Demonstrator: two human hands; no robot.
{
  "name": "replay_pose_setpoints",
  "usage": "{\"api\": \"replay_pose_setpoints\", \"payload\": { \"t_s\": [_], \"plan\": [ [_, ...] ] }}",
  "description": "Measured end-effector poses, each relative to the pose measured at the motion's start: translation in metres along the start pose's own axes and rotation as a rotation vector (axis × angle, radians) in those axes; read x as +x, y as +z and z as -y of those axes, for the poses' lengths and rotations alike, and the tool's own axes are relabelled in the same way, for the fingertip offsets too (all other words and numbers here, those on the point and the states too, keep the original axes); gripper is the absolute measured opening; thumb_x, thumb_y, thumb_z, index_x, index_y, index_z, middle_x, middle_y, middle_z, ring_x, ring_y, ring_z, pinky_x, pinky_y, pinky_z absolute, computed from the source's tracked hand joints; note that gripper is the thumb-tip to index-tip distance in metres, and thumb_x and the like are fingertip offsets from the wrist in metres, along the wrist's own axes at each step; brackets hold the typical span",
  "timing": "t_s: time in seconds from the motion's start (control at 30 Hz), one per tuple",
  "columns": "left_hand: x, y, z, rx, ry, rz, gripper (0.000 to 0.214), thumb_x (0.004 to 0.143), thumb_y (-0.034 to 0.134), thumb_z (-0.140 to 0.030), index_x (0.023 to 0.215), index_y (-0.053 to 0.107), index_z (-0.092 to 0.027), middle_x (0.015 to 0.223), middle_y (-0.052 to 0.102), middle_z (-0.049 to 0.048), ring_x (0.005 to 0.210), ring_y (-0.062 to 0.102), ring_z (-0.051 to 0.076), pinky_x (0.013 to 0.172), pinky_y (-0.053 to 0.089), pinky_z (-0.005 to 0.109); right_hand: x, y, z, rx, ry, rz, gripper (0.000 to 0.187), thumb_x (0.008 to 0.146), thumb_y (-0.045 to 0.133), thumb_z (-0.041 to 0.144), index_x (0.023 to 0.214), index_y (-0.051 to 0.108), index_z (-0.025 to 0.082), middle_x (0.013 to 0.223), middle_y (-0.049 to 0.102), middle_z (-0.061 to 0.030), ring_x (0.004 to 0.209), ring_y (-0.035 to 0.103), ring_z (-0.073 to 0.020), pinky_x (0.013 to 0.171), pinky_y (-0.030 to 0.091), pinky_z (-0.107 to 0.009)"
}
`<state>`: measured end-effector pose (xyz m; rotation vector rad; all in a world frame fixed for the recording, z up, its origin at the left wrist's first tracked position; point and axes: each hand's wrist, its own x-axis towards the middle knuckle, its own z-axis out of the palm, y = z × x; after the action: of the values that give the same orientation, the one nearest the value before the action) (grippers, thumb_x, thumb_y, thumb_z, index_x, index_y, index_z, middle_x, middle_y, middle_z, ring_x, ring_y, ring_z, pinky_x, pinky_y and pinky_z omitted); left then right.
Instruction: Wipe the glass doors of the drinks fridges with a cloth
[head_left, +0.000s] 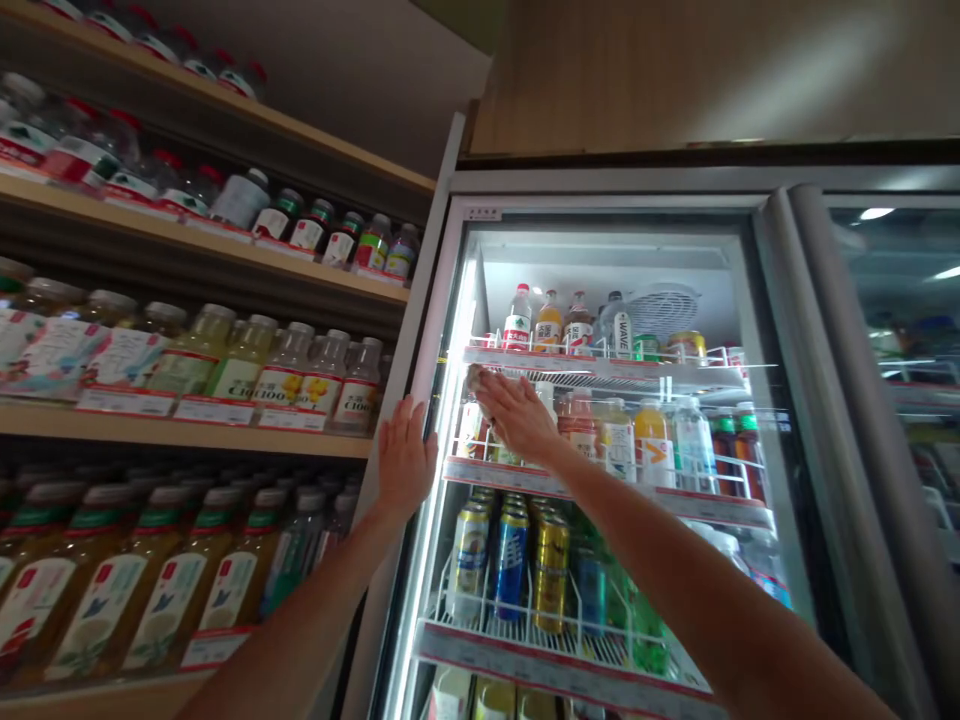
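Top rack: the drink bottles [559, 322] stand in a row with open room above their caps.
Can rack: the cans [510, 560] are packed tight between wire dividers [448, 585], with no gap between them.
Left side: the left hand [405, 455] lies flat on the cooler frame [421, 330], and the crowded wooden shelves [187, 436] are just beside it.
Front: the right hand [517, 415] is spread flat. It cannot be told whether glass blocks the way.

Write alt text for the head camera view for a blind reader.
A person's right hand presses what looks like a pale cloth against a lit drinks fridge near its upper shelves, while the left hand rests flat on the fridge's left frame. Shelves of bottled drinks line the wall to the left.
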<state>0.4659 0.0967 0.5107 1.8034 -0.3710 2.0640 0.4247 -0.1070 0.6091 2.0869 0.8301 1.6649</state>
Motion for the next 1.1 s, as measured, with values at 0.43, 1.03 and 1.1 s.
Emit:
{"api": "replay_pose_setpoints", "payload": {
  "t_s": [0.43,1.03,1.1],
  "plan": [
    [0.023,0.041,-0.074,-0.083,-0.001,0.052,0.051,0.091,0.034,-0.038,0.136,0.039,-0.014,0.146,0.032,0.0161,0.137,0.026,0.030,0.108,0.022,0.055,-0.101,-0.040,-0.089,-0.202,0.206,-0.048,0.050,0.085,0.038,0.021,0.135,0.042,0.023,0.147,0.035,-0.0053,0.137,0.028,-0.0225,0.110,0.022,-0.050],
    [0.014,0.044,-0.071,-0.083,0.048,0.036,0.053,0.091,0.036,-0.040,0.138,0.038,-0.016,0.147,0.031,0.0149,0.138,0.023,0.028,0.111,0.018,0.052,-0.207,-0.060,-0.130,-0.370,0.795,-0.419,0.051,0.084,0.034,0.022,0.133,0.043,0.013,0.144,0.037,-0.0175,0.133,0.034,-0.0299,0.099,0.036,-0.053],
    [0.015,0.043,-0.071,-0.078,0.039,0.030,0.053,0.090,0.036,-0.040,0.137,0.039,-0.016,0.147,0.031,0.0152,0.138,0.024,0.029,0.110,0.019,0.053,-0.221,-0.059,-0.127,-0.336,0.690,-0.355,0.052,0.085,0.033,0.024,0.135,0.041,0.014,0.145,0.034,-0.0161,0.135,0.031,-0.0279,0.103,0.032,-0.052]
  ]
}}
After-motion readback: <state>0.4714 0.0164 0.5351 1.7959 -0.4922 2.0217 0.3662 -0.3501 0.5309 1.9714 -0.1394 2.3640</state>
